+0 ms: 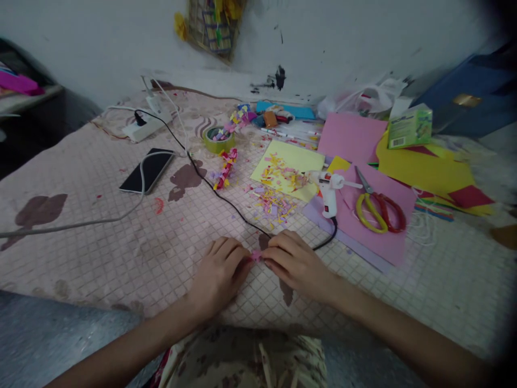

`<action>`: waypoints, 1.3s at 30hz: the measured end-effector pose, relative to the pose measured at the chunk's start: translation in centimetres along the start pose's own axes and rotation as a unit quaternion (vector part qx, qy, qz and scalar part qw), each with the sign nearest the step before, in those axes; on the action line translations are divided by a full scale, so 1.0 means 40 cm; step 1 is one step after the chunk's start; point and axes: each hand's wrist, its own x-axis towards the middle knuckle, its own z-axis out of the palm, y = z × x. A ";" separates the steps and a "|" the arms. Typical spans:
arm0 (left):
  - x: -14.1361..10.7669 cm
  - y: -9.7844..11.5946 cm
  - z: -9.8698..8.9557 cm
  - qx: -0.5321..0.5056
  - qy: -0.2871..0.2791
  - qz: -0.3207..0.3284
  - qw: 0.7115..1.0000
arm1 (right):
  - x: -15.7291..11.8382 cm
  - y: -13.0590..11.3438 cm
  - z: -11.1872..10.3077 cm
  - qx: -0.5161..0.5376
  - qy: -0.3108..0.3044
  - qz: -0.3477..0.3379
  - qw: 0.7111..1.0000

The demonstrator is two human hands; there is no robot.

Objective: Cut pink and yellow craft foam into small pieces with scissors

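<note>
Paper piece (257, 255): small and pink, lower centre of the frame, between our two hands.
Left hand (221, 270): we see its fingertips pinched on the piece's left end.
Right hand (297, 264): its fingertips pinch the other end, so our hands almost meet.
Bench (100, 258): pale, grid-patterned and blotched with brown, it spreads under both wrists.
Glue gun (329, 202): white, right of centre, its nose pointing left; we follow its black cord (230, 203) behind our right hand to the power strip (147, 125) at upper left.
Scissors (371, 193): right of the gun, yellow and red handles resting on a pink sheet (393, 249).
Scraps (274, 207): yellow, pink and lilac, scattered at centre right; more lie on a pale yellow sheet (309, 156).
Tape roll (219, 145): green, upper centre, small bits inside; a red-and-yellow paper cluster (226, 168) lies just below it.
Phone (157, 168): dark-screened, left of centre, a white cable (142, 178) crossing it.
</note>
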 end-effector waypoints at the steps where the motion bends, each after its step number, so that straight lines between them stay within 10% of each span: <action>1: 0.000 0.000 0.000 0.000 -0.006 -0.004 1.000 | 0.002 0.003 0.003 -0.005 -0.007 0.001 1.000; 27: -0.002 0.000 0.001 -0.002 -0.034 -0.013 0.999 | -0.001 0.016 0.018 -0.044 -0.032 -0.012 0.998; 39: 0.003 -0.011 -0.027 -0.088 0.030 -0.030 0.995 | -0.072 0.036 -0.044 0.009 0.099 0.073 0.992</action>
